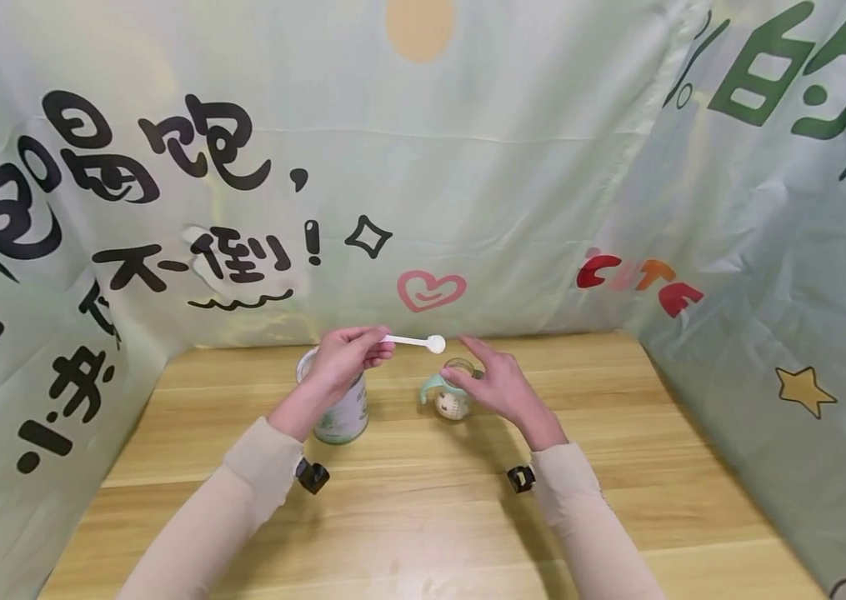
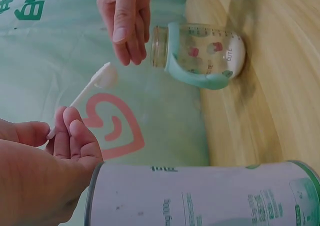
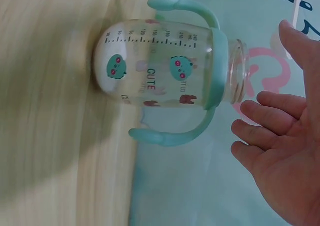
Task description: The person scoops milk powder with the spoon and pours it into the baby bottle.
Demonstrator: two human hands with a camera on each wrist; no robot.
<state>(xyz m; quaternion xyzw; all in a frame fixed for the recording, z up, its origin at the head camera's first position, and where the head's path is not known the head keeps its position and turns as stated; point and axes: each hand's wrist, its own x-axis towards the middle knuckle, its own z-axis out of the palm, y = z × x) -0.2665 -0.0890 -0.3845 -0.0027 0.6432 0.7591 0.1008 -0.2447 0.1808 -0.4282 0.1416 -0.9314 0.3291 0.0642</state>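
Left hand (image 1: 343, 357): pinching scoop (image 1: 435, 343) by its handle.
Right hand (image 1: 501, 385): fingers extended, grasping nothing, just beside bottle's mouth.
Scoop position: raised, between can (image 1: 343, 414) and bottle (image 1: 453, 405).
Tabletop (image 1: 407, 517): broad toward front; back edge meets cloth (image 1: 513, 208).
Right wrist view: bottle's scale numbers legible, unlike head view.

The scoop (image 1: 435, 343) is white; the can (image 1: 345, 414), left of centre, is white with green print. The clear bottle (image 3: 155, 65) wears mint-green handles (image 3: 180, 137), teal and red cartoon figures and black scale marks. The desk (image 1: 407, 525) is yellow-brown wood grain, the cloth (image 1: 543, 183) pale green with black lettering (image 1: 77, 121) at upper left.
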